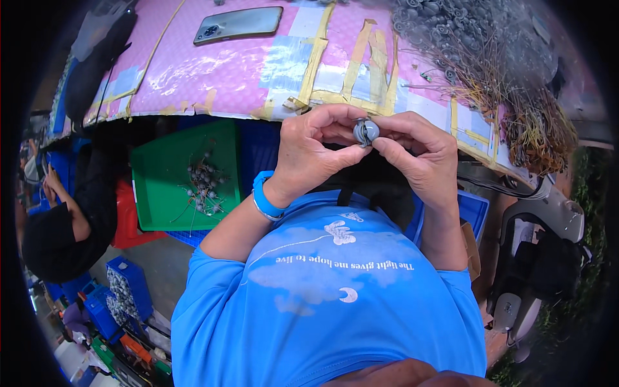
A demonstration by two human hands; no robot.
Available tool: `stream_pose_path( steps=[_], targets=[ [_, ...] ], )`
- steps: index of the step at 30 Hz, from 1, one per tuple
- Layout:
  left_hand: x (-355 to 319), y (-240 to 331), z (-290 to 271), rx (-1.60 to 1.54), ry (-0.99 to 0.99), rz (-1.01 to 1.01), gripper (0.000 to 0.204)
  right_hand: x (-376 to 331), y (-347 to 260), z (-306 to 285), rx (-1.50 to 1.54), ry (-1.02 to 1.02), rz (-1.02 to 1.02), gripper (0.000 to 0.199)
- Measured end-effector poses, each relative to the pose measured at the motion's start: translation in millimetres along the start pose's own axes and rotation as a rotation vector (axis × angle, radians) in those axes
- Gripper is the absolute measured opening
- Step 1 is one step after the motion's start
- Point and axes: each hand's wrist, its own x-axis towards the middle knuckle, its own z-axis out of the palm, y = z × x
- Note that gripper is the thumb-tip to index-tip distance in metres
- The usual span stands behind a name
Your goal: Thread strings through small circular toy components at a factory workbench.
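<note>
**Left hand [313, 148] and right hand [425, 155] pinched a grey round piece [367, 132]**

Through the head camera I looked down on both bare hands, raised in front of the wearer's chest. The grey round piece sat between them, just at the near edge of the work table [174, 71] as I saw it. The left hand grasped it with thumb and forefinger from one side; the right hand did the same from the other, thumb at its lower edge. A dark gap ran down the piece's face. I could not tell how hard either hand pressed.

On my feed the table wore a pink covering with strips of yellow tape [353, 61] across it. A phone [238, 26] lay far over on it, left of the hands. To the right I saw a heap of grey pieces [445, 26], with a tangle of thin brown stems [532, 122] just beside it, spilling over the table's edge.

Below the table, left of the left hand, a green bin [155, 177] held a cluster of stemmed grey balls [205, 184]. A blue band [261, 193] circled the left wrist. Farther left I made out another person in dark clothes [51, 238].
</note>
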Motion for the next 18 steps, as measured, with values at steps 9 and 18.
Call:
stream_pose_path(
  steps=[9, 18],
  targets=[
    [3.0, 4.6, 4.2, 0.577, 0.042, 0.343, 0.037, 2.2, 2.2, 10.4, 0.004, 0.075, 0.168, 0.018],
    [4.8, 1.4, 2.6, 0.714, 0.007, 0.429, 0.035, 1.3, 15.6, 7.2, 0.123, 0.043, 0.272, 0.017]
  ],
)
